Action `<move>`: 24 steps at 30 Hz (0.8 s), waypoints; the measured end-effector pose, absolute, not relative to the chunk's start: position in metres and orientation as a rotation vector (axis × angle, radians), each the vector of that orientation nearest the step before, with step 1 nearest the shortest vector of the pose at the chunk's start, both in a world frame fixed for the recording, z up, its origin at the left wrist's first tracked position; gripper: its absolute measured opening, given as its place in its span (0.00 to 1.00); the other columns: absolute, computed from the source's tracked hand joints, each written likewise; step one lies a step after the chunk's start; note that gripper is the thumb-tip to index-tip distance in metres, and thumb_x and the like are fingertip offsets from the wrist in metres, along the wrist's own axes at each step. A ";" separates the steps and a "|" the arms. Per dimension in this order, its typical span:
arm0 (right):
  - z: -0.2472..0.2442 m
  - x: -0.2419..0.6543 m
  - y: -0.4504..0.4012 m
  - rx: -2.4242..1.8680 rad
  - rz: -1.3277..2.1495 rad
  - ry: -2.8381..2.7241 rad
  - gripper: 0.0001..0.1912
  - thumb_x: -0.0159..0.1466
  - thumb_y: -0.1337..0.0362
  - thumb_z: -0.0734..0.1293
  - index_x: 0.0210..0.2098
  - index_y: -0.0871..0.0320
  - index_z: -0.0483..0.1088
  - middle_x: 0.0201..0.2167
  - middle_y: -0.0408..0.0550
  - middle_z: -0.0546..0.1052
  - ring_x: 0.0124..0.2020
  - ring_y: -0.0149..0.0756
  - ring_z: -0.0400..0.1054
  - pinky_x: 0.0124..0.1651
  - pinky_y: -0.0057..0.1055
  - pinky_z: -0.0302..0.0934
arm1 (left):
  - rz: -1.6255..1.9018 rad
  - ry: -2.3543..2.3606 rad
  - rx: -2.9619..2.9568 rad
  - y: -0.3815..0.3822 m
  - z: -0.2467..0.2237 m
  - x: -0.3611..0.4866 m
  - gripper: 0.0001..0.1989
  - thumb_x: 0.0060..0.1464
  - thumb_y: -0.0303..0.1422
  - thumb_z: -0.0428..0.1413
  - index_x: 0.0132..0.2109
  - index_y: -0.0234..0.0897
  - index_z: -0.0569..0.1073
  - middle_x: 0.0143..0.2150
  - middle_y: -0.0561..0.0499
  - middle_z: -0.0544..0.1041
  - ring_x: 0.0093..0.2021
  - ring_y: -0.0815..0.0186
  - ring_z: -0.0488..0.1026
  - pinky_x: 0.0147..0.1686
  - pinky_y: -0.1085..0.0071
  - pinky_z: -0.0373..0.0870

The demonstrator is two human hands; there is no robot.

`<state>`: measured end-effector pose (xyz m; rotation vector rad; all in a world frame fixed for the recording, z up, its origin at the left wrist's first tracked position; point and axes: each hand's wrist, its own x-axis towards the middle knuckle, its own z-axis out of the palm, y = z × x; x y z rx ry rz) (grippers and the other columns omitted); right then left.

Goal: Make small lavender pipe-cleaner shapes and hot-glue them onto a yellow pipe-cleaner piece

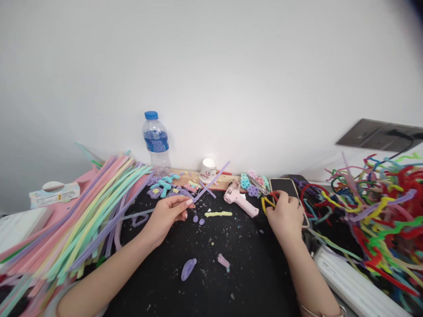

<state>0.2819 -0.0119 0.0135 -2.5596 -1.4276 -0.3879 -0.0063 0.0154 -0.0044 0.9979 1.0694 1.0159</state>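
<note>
Between the thumb and fingers of my left hand (172, 212) is a thin purple pipe cleaner (213, 180), slanting up to the right. My right hand (285, 215) is closed on the handles of a pair of scissors (268, 203), whose blades point up and left beside crocheted-looking flower shapes (253, 190). A pink glue gun (243, 203) lies just left of the scissors. On the black surface (231, 281) between my hands are a yellow fuzzy piece (218, 214), small purple bits (198, 220), a purple loop (188, 269) and a pink piece (223, 260).
Pastel pipe cleaners (89, 211) are heaped at left, bright tangled ones (390, 229) at right. A water bottle (156, 141) and paper cup (208, 170) stand near the wall. A phone (287, 189) lies under my right hand, a white box (360, 281) right of that forearm.
</note>
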 end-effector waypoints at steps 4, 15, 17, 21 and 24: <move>0.012 0.289 -0.011 -2.554 -0.293 -1.420 0.22 0.54 0.67 0.62 0.49 0.63 0.62 0.41 0.63 0.69 0.42 0.54 0.65 0.40 0.38 0.56 | 1.047 1.073 0.975 0.016 -0.005 -0.008 0.13 0.44 0.38 0.62 0.36 0.34 0.76 0.33 0.49 0.76 0.22 0.76 0.63 0.23 0.79 0.63; 0.017 0.303 -0.011 -2.336 -0.188 -1.238 0.19 0.51 0.60 0.65 0.41 0.61 0.66 0.35 0.55 0.74 0.36 0.46 0.68 0.33 0.33 0.56 | 1.136 1.057 0.834 0.018 -0.008 -0.009 0.10 0.44 0.35 0.63 0.35 0.35 0.76 0.33 0.51 0.75 0.22 0.77 0.62 0.24 0.79 0.63; 0.017 0.294 -0.011 -2.231 -0.175 -1.234 0.15 0.51 0.59 0.65 0.36 0.60 0.66 0.29 0.51 0.73 0.31 0.42 0.67 0.31 0.31 0.55 | 1.153 1.040 0.799 0.018 -0.009 -0.008 0.10 0.45 0.34 0.63 0.35 0.35 0.76 0.33 0.51 0.75 0.22 0.78 0.62 0.24 0.80 0.63; 0.015 0.257 -0.019 -2.044 0.013 -1.503 0.12 0.53 0.56 0.64 0.22 0.56 0.60 0.18 0.41 0.66 0.21 0.32 0.60 0.25 0.27 0.51 | 1.170 0.980 0.697 0.019 -0.010 -0.008 0.08 0.45 0.32 0.63 0.35 0.35 0.76 0.33 0.52 0.76 0.21 0.79 0.62 0.23 0.82 0.63; 0.013 0.227 -0.028 -1.979 0.147 -1.706 0.15 0.52 0.54 0.65 0.21 0.56 0.57 0.20 0.41 0.67 0.21 0.32 0.60 0.24 0.26 0.50 | 1.175 0.935 0.592 0.018 -0.008 -0.006 0.07 0.45 0.30 0.63 0.34 0.36 0.76 0.32 0.53 0.75 0.20 0.80 0.61 0.21 0.83 0.62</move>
